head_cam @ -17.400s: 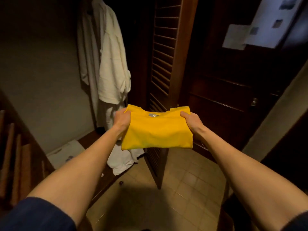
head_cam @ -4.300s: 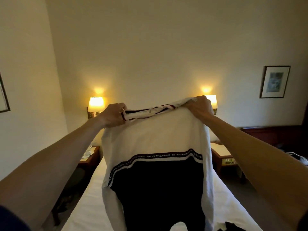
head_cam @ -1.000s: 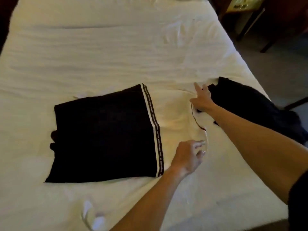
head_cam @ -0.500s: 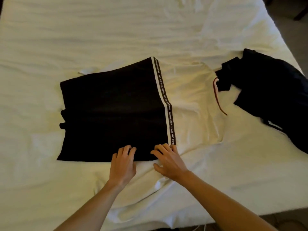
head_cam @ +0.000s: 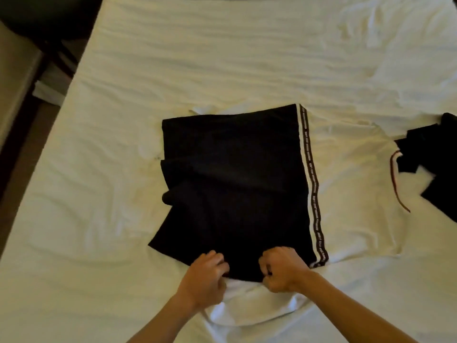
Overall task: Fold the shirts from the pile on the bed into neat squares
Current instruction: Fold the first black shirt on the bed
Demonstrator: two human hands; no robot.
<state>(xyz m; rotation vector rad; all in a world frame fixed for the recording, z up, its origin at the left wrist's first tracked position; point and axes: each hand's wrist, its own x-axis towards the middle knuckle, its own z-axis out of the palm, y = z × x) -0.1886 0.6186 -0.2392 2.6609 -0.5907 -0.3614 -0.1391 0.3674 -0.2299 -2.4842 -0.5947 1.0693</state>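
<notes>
— What's changed with your hands?

— A moment ago they lay flat at the shirt's (head_cam: pixel 235 184) near edge; now my left hand (head_cam: pixel 206 278) and right hand (head_cam: pixel 284 268) have curled, fingers (head_cam: pixel 217 262) pinching that black side edge at lower centre of the frame.

— Where's the shirt?

— Spread on the bed (head_cam: pixel 222 58), mid-frame, collar toward the right, with another dark garment (head_cam: pixel 430 154) at the right edge.

— Meaning?

— I judge the first lengthwise fold is starting.
</notes>
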